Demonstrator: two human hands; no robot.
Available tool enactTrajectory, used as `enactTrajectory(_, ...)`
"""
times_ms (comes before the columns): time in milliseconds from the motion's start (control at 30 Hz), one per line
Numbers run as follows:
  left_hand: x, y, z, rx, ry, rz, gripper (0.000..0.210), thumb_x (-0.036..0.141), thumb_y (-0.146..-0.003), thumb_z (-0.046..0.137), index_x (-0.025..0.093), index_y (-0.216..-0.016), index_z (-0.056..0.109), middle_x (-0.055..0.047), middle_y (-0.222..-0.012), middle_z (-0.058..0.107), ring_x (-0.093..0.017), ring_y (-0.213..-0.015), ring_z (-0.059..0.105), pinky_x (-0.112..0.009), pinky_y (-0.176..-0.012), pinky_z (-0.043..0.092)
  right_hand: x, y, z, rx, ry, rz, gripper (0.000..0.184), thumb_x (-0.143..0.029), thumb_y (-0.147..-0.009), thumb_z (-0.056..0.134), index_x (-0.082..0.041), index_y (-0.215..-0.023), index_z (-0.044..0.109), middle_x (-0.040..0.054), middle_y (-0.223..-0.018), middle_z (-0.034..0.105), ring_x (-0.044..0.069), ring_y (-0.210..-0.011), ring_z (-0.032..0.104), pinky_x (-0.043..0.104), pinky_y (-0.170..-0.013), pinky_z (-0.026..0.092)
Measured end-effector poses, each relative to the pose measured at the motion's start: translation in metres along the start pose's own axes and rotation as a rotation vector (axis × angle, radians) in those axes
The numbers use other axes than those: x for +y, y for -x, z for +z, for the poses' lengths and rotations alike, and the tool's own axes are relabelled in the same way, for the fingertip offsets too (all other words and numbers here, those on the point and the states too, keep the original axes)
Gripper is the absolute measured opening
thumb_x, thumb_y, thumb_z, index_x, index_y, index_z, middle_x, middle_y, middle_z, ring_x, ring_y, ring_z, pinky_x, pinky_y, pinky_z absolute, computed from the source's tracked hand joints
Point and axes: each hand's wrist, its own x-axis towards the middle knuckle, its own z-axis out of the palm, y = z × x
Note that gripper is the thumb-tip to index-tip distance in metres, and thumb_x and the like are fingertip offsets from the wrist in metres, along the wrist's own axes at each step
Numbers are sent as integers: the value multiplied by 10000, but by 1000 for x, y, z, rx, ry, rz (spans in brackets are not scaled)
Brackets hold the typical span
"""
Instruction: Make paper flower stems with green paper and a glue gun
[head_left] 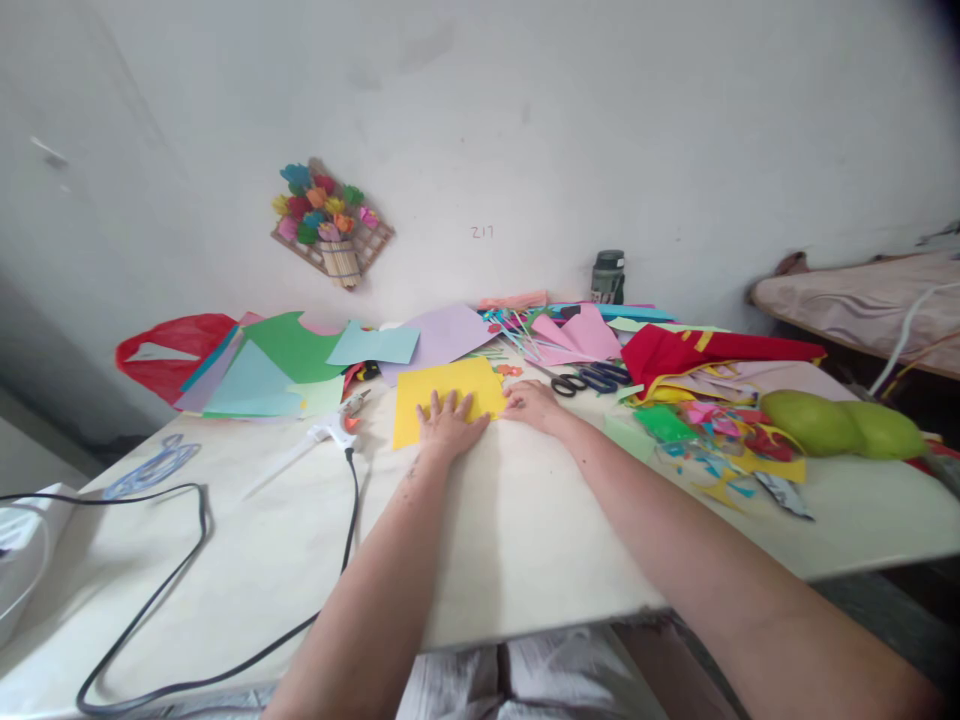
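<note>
A sheet of yellow paper (409, 400) lies on the table before me. My left hand (451, 428) rests flat on its lower part, fingers spread. At the sheet's right edge is my right hand (536, 405), its fingertips pinched together on the yellow paper; the exact grip is too small to see clearly. Small orange paper pieces (510, 371) lie just beyond those fingers. Black-handled scissors (568, 384) are right of my right hand, beside a dark blue-handled pair (606, 377). Left of the sheet stands a white glue gun (335, 430) with an orange part.
Coloured paper sheets (444, 335) line the back of the table (525, 540). A black cord (204, 520) loops across the left side. Paper scraps (712, 465), red cloth (675, 350) and green fruits (814, 422) lie to the right. A dark bottle (608, 278) stands by the wall.
</note>
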Motion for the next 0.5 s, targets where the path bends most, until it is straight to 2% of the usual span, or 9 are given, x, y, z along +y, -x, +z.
enactTrajectory(233,0,0,-1,1,9,-11,734,711,-674,135,361,-1310,245,44,-1410,190,-294,-1291,-7,-559,-989,3,-7,-2,-3,-53,153,62,164,-391,-611,632,-232,-573,629,-10,-1020,603,207,-980,473,326,-849,325)
enactTrajectory(333,2,1,-1,66,-17,-20,718,695,-683,170,345,-1297,292,29,-1397,233,-293,-1287,-59,-559,-983,-59,-8,-3,-4,-109,195,116,219,-454,-608,615,-236,-607,633,-3,-1103,554,229,-1047,434,355,-887,295)
enactTrajectory(400,6,2,-2,127,-46,-27,685,667,-695,220,338,-1288,317,18,-1394,243,-288,-1281,-103,-553,-976,-98,-7,-4,-5,-137,213,156,286,-497,-593,614,-244,-723,641,17,-1212,472,258,-1141,356,396,-932,244)
enactTrajectory(500,13,4,-4,196,-82,-10,639,594,-717,294,327,-1297,303,18,-1400,226,-267,-1278,-135,-529,-983,-120,-4,-6,-6,-169,214,212,516,-518,-566,630,-273,-1015,567,40,-1376,245,310,-1267,108,475,-974,129)
